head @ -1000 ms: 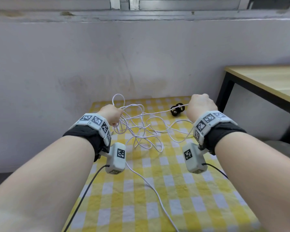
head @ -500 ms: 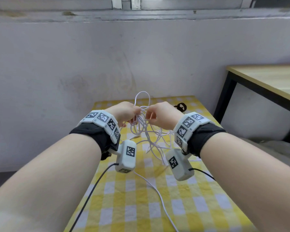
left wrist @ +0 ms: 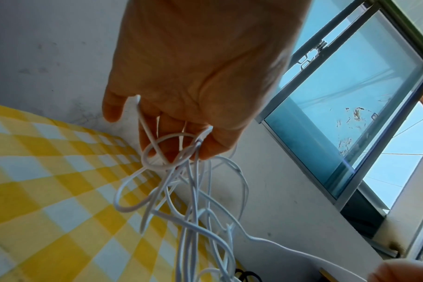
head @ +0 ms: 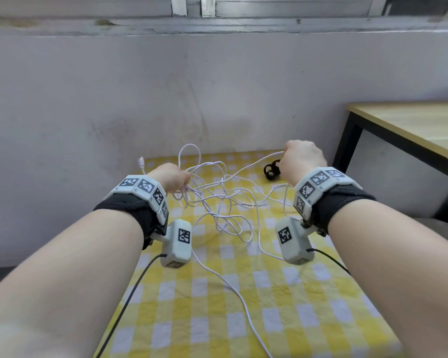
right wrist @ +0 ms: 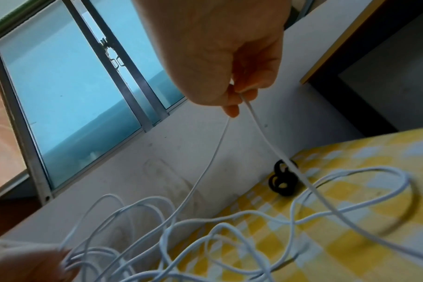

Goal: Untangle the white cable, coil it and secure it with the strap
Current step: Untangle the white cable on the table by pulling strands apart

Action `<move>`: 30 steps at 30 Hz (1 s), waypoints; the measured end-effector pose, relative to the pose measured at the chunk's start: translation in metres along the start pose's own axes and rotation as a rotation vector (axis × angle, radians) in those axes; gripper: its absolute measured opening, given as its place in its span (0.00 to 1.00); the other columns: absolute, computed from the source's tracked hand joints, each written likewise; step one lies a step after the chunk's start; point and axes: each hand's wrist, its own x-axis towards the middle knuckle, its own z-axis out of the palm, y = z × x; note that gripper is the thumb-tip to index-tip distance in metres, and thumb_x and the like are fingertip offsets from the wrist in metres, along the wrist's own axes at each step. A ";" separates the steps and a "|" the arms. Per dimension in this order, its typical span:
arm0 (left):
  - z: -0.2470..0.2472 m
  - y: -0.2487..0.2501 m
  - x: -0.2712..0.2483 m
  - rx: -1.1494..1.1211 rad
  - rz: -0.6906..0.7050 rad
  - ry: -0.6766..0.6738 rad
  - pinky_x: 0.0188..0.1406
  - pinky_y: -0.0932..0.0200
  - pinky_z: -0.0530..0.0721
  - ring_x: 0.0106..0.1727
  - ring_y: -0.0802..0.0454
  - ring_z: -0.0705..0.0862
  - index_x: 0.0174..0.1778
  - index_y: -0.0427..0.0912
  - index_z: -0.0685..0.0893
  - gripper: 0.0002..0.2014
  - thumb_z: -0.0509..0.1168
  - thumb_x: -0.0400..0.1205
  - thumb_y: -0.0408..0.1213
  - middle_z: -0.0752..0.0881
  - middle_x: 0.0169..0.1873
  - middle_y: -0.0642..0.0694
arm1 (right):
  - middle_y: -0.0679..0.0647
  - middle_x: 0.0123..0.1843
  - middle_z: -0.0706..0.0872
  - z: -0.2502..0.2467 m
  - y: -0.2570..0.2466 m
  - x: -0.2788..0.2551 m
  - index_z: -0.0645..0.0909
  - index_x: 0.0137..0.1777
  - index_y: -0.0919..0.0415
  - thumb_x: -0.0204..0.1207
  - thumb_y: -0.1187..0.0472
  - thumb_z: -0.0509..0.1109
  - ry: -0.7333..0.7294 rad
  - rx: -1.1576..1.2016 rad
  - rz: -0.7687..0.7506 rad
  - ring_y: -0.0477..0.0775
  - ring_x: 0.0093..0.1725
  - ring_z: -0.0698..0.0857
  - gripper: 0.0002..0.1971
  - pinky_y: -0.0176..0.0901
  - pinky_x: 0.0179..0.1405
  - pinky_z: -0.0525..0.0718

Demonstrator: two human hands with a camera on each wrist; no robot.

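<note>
Both hands hold the white cable (head: pixel 219 202) above the checked bench (head: pixel 282 319): left hand (head: pixel 170 177) bunching loops in curled fingers (left wrist: pixel 205 147), right hand (head: pixel 301 157) pinching one strand aside, likely to free it, strap (head: pixel 271 170) waiting nearby.

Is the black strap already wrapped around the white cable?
No, the black strap lies alone on the checked cloth, while the white cable hangs in loose tangled loops.

Looks like a plain home room: stained plaster wall (head: pixel 217 94), sliding window (right wrist: pixel 68 91), yellow checked tablecloth (head: pixel 217 319), wooden desk (head: pixel 411 125).
</note>
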 end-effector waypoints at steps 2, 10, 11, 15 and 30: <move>0.000 0.002 -0.006 -0.037 0.004 -0.014 0.57 0.50 0.81 0.45 0.42 0.81 0.42 0.35 0.79 0.07 0.59 0.83 0.32 0.84 0.45 0.34 | 0.62 0.62 0.82 -0.001 0.003 0.001 0.81 0.61 0.61 0.76 0.66 0.61 -0.041 -0.057 0.018 0.64 0.60 0.82 0.15 0.45 0.46 0.74; 0.008 0.014 -0.011 -0.113 0.029 -0.106 0.45 0.53 0.77 0.35 0.48 0.78 0.39 0.40 0.78 0.10 0.56 0.83 0.37 0.85 0.38 0.43 | 0.51 0.55 0.83 0.022 -0.031 -0.017 0.84 0.52 0.48 0.75 0.60 0.64 -0.103 0.047 -0.423 0.57 0.58 0.83 0.11 0.43 0.52 0.79; 0.009 0.017 -0.012 -0.141 0.035 -0.116 0.45 0.53 0.77 0.34 0.48 0.78 0.39 0.40 0.78 0.09 0.56 0.83 0.36 0.84 0.36 0.43 | 0.48 0.52 0.86 0.024 -0.036 -0.021 0.84 0.51 0.48 0.75 0.58 0.65 -0.156 0.076 -0.494 0.54 0.56 0.83 0.09 0.41 0.50 0.77; 0.010 0.023 -0.018 -0.248 0.050 -0.165 0.36 0.56 0.77 0.31 0.47 0.76 0.40 0.37 0.77 0.07 0.57 0.83 0.31 0.80 0.34 0.40 | 0.45 0.44 0.83 0.032 -0.048 -0.030 0.84 0.50 0.51 0.73 0.57 0.70 -0.301 0.075 -0.599 0.51 0.50 0.84 0.07 0.40 0.47 0.80; 0.002 0.010 -0.009 -0.260 -0.092 -0.097 0.35 0.49 0.87 0.29 0.45 0.79 0.35 0.34 0.77 0.10 0.57 0.82 0.30 0.83 0.37 0.37 | 0.63 0.58 0.82 0.024 -0.018 -0.014 0.74 0.59 0.61 0.77 0.69 0.55 -0.175 0.007 -0.236 0.66 0.55 0.80 0.13 0.49 0.51 0.79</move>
